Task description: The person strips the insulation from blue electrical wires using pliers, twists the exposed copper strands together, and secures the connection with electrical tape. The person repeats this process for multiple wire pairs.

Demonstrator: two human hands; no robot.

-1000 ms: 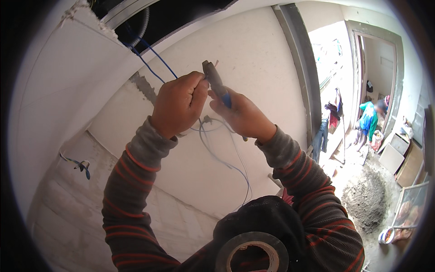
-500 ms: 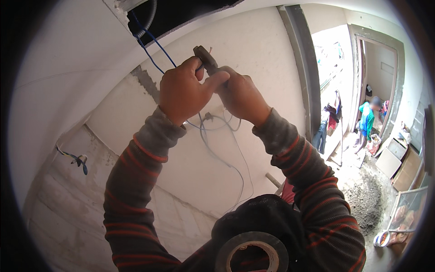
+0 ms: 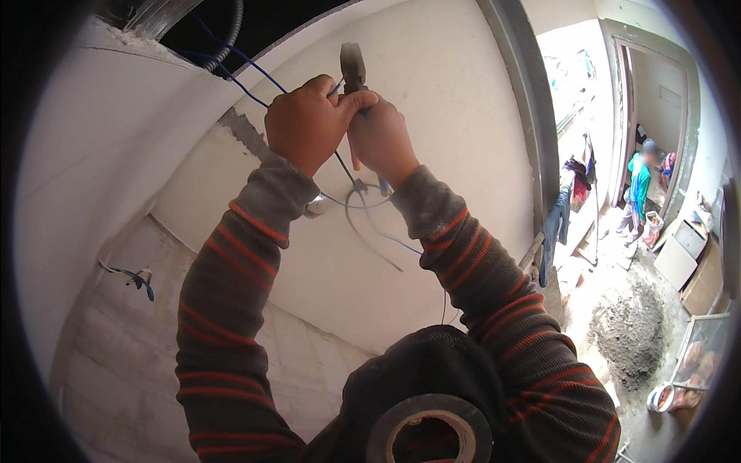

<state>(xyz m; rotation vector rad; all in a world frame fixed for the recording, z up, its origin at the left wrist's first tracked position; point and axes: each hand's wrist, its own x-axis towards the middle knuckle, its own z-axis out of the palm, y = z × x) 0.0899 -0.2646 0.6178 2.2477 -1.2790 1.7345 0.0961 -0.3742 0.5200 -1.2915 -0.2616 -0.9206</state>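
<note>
My left hand is closed around the blue wires that come down from the dark ceiling opening. A short blue end sticks up past its fingers. Against it, my right hand grips the handles of a pair of pliers, jaws pointing up. My left thumb lies across to the right hand at the pliers' neck. Whether the jaws bite on wire cannot be made out. Below both hands hangs a loose loop of grey and blue wire in front of the pale wall.
A grey flexible conduit enters the opening. Wires poke out of the left wall. A tape roll shows at the lower edge. Right: metal post, person in green, cement heap, bucket.
The pliers have swung from a tilted position to nearly upright, and their jaws stand higher above my fingers. Both hands have shifted slightly up and left in the picture.
</note>
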